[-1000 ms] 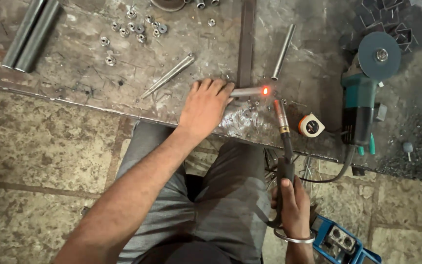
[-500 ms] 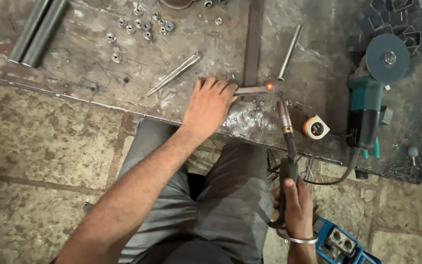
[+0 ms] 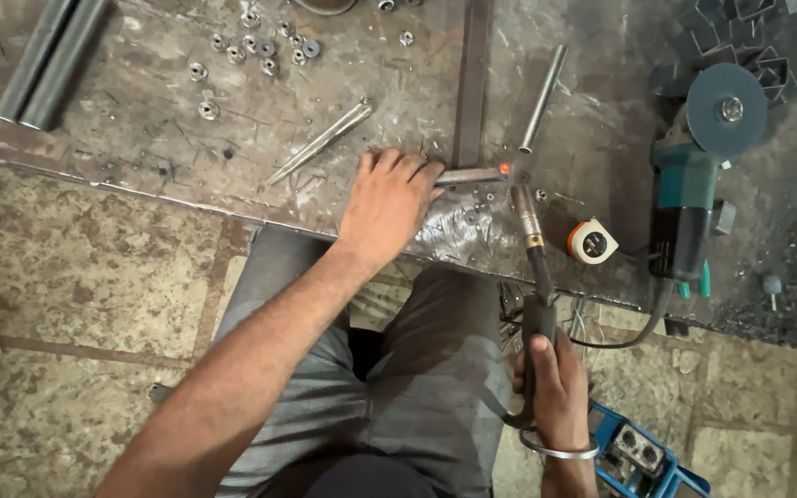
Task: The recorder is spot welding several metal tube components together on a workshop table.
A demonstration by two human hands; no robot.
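The left hand (image 3: 387,205) presses its flat, spread fingers on a short bar (image 3: 469,175) on the worktop (image 3: 140,129). The right hand (image 3: 553,383), fingers closed, grips a welding torch (image 3: 532,235); its tip glows at the bar's right end.

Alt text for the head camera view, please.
A person's left hand presses a short metal bar onto a steel worktable while the right hand holds a welding torch at the bar's glowing end. An angle grinder and tape measure lie alongside.
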